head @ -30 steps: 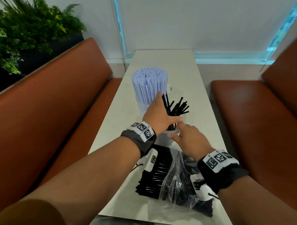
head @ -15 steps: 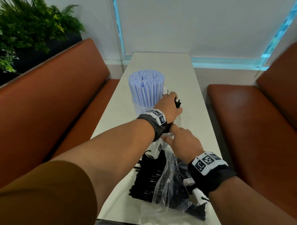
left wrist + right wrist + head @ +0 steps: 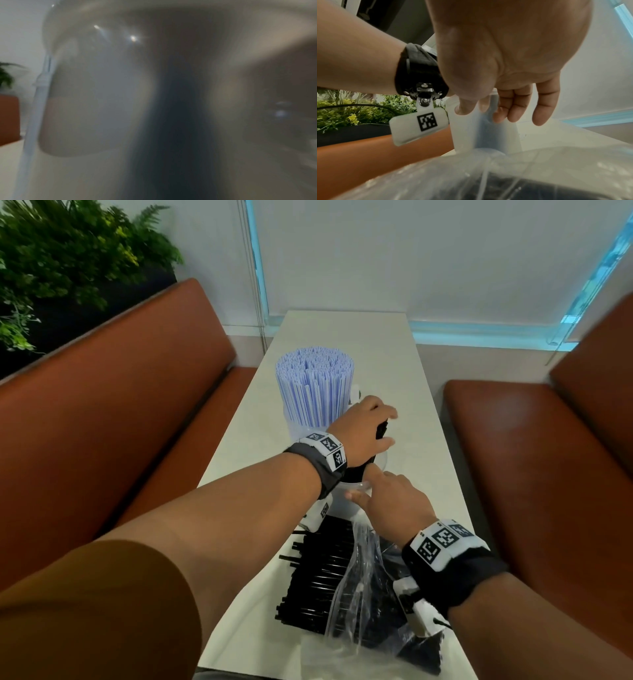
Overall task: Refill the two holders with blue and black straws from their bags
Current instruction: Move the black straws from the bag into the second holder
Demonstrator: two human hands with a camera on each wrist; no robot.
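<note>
Head view looks down from above along the table (image 3: 346,337). Left wrist view sits pressed against a clear holder (image 3: 102,94), blurred. Right wrist view looks up from under the palm, sharing the bag (image 3: 539,169) with head view.

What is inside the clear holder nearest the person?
Black straws stand in the clear plastic holder, gripped by the left hand. The right hand touches its rim. Both hands cover most of the inside, so how full it is cannot be seen.
</note>
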